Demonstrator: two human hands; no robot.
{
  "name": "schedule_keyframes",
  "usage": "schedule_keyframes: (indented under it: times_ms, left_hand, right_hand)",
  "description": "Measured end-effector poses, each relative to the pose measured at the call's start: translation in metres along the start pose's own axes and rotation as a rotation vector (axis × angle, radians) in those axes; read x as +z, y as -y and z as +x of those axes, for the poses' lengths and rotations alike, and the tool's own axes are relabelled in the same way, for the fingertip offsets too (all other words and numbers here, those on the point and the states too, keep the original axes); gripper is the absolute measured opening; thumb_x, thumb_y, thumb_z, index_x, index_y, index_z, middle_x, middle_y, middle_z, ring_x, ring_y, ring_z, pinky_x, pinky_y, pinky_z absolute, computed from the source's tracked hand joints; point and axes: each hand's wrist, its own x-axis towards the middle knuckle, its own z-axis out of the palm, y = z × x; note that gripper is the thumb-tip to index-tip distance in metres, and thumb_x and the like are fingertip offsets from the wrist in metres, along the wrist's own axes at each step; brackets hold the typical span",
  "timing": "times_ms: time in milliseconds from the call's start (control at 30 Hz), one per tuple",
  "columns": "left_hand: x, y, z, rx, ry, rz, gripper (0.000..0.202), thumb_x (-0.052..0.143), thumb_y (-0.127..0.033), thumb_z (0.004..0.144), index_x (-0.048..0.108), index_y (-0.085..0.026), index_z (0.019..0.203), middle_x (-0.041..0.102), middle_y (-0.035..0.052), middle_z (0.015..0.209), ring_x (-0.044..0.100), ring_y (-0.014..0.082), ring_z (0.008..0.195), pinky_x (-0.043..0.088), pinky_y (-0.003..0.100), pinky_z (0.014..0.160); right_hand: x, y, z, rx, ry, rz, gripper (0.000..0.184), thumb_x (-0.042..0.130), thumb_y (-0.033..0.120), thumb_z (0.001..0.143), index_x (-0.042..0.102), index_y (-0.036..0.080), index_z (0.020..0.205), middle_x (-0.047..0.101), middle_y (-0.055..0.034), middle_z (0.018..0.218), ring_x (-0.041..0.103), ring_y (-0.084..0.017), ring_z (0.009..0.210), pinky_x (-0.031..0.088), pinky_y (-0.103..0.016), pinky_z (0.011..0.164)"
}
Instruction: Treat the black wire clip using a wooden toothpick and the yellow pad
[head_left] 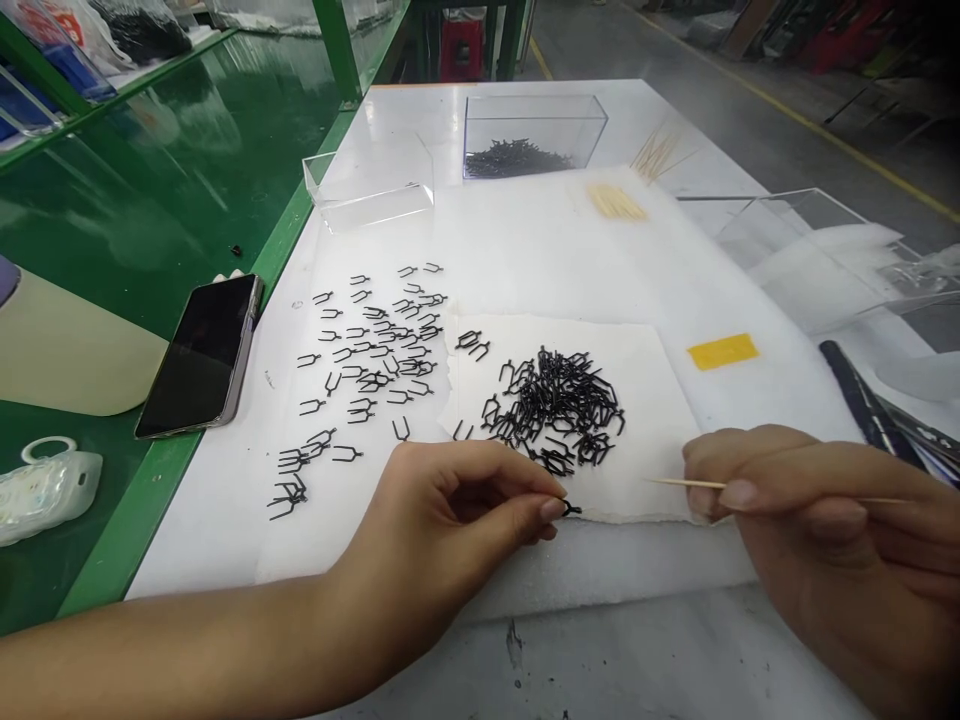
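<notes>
Head view is showing the left hand (450, 510) pinching a tiny black clip (571, 509) at the foam pad's (645, 500) front edge; the right hand (817, 520) is gripping a thin wooden stick (682, 484). The clip looks light, stiff, easily dropped; it is probably best held by its body.

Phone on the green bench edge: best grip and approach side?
The phone lies flat, screen up, long axis running away from the camera. Pinch across its two long edges, coming from above. Its right edge sits against the white table, so the fingers probably have more room at the near short end. Both hands are occupied elsewhere.
</notes>
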Motion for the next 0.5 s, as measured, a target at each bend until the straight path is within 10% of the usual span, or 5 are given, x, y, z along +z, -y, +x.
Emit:
schedule_keyframes:
  times_ms: [500]
  left_hand:
    - [0.001, 0.004, -0.001, 0.145, -0.023, 0.094, 0.013, 0.071, -0.007, 0.078, 0.076, -0.018, 0.077, 0.077, -0.0033, 0.086, 0.072, 0.0086, 0.082, 0.057, 0.009, 0.075]
  right_hand:
    - [0.010, 0.010, 0.006, -0.064, 0.254, 0.050, 0.015, 0.052, 0.028, 0.097, 0.063, 0.029, 0.087, 0.065, 0.0010, 0.072, 0.065, -0.014, 0.066, 0.052, -0.021, 0.057]
